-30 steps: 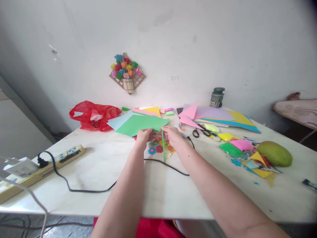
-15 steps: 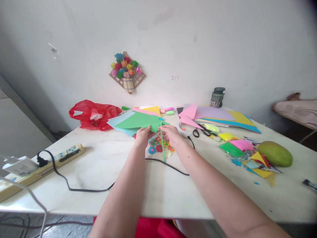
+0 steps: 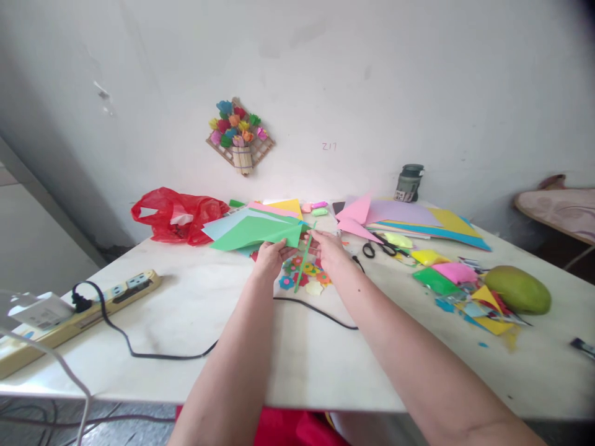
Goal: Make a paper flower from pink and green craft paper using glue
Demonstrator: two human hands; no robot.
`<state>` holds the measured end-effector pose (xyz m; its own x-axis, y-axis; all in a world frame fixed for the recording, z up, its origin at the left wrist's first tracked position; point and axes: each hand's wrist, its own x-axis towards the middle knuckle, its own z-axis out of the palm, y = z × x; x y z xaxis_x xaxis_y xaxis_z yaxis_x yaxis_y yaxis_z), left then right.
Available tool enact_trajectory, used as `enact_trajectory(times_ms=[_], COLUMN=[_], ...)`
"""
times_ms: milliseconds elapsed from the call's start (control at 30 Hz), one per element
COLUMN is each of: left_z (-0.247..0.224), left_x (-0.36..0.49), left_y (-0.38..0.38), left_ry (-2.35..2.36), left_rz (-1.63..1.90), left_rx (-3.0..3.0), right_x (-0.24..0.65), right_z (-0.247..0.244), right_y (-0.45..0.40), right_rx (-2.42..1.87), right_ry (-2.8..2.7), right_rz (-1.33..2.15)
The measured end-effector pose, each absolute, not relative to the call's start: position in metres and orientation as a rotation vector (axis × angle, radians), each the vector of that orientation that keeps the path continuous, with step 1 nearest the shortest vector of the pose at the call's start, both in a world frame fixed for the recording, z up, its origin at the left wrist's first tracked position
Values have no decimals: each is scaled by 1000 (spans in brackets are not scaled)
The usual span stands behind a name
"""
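Note:
My left hand [image 3: 274, 255] is closed on the near edge of a green paper sheet [image 3: 255, 233], thumb on top. In my right hand [image 3: 325, 246] a narrow green paper strip [image 3: 304, 260] is pinched between thumb and fingers; it slants down toward me. Below both hands lie several small paper flowers [image 3: 297, 279] in red, orange, yellow and blue. Beside them is a pale cream paper flower [image 3: 315, 287]. Light blue paper [image 3: 223, 228] shows from under the green sheet.
To the left are a red plastic bag [image 3: 179, 217] and a power strip [image 3: 125, 291]; a black cord [image 3: 316, 310] crosses the table. On the right lie scissors [image 3: 383, 248], coloured sheets [image 3: 409, 214], clay packets [image 3: 437, 282], paper scraps and a green mango [image 3: 517, 290]. A bottle [image 3: 409, 183] stands behind.
The green strip has come away from the sheet's edge and swung from nearly upright to slanting. My right hand has shifted slightly right, and the green sheet has tipped lower to the left.

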<state>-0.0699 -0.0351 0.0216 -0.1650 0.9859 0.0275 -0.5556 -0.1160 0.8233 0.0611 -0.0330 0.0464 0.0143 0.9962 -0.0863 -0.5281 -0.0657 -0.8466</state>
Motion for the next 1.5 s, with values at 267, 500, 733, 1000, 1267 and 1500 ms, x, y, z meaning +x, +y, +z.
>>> enact_trajectory(times_ms=[267,500,733,1000,1267,1500], left_z=[23,21,22,23,26,28], left_x=[-69,-71,-75,-75,-77,-77], left_y=[-39,-40,-41,-44,-45,-46], left_ry=[877,900,970,996,1087,1073], left_rz=[1508,1401,1322,1312,1324,1301], left_rx=[727,790,797,763,673,624], right_x=[56,52,51,49,54,56], right_z=[64,61,54,47,33,33], right_y=[-22,-6,9,24,45,46], right_rx=[-956,-1058,-1155,-1238,-1338,-1321], right_ry=[-716,-745,-851,-905,-999,-980], right_rz=[1354,1246,1163,1086,1002,1009])
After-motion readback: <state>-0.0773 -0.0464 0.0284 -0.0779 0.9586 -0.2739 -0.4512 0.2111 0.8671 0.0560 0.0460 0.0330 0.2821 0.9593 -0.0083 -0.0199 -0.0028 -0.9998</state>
